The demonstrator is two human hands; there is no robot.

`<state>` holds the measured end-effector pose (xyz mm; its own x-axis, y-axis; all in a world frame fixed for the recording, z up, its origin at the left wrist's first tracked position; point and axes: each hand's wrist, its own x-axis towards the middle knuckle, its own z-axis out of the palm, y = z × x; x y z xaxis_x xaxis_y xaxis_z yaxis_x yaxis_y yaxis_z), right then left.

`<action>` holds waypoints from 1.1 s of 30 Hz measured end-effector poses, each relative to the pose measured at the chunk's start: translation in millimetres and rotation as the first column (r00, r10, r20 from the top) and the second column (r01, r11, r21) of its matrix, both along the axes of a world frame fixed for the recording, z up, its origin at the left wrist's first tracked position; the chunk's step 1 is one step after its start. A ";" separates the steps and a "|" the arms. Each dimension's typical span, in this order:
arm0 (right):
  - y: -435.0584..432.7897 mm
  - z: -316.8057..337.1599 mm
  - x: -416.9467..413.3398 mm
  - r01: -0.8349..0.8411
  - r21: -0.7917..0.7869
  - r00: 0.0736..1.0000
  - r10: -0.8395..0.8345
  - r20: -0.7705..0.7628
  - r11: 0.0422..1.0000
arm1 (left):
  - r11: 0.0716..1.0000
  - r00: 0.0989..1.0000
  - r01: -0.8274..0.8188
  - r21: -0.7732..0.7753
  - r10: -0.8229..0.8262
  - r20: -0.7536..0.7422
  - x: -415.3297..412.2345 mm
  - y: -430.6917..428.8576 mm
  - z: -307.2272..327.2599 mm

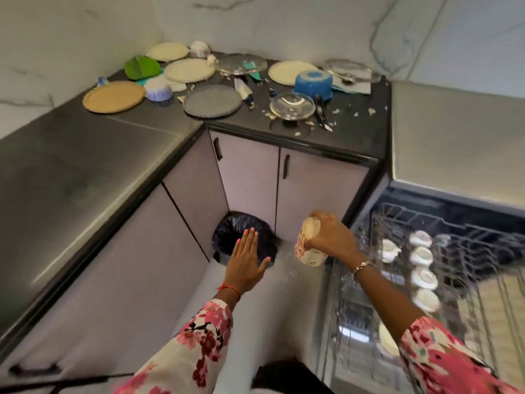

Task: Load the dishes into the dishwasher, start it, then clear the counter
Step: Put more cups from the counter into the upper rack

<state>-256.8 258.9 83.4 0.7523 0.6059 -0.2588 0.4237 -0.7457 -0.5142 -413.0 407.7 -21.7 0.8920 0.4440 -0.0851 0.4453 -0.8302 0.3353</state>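
Woven round plates (113,96) crowd the glossy dark counter (85,155). Left hand (245,260), fingers flat and spread, hangs over the crinkled black bin liner (227,227). Right hand (331,237) wraps a cream cylindrical cup (305,245) beside the wire dishwasher rack (397,220).

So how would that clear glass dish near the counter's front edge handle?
The clear glass dish looks rigid and probably breakable. Its shiny surface may be slippery. Near the counter edge, a push might drop it.
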 end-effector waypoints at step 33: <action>-333.0 -136.6 100.0 -0.112 -0.198 0.993 0.118 0.021 0.974 | 0.989 0.959 0.033 -0.144 -0.071 -0.273 125.8 -311.7 -64.8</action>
<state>-156.8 -74.2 -53.2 0.6904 0.6287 -0.3579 0.5262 -0.7759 -0.3479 -287.2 96.0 -86.5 0.8463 0.3643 -0.3886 0.4941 -0.8094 0.3173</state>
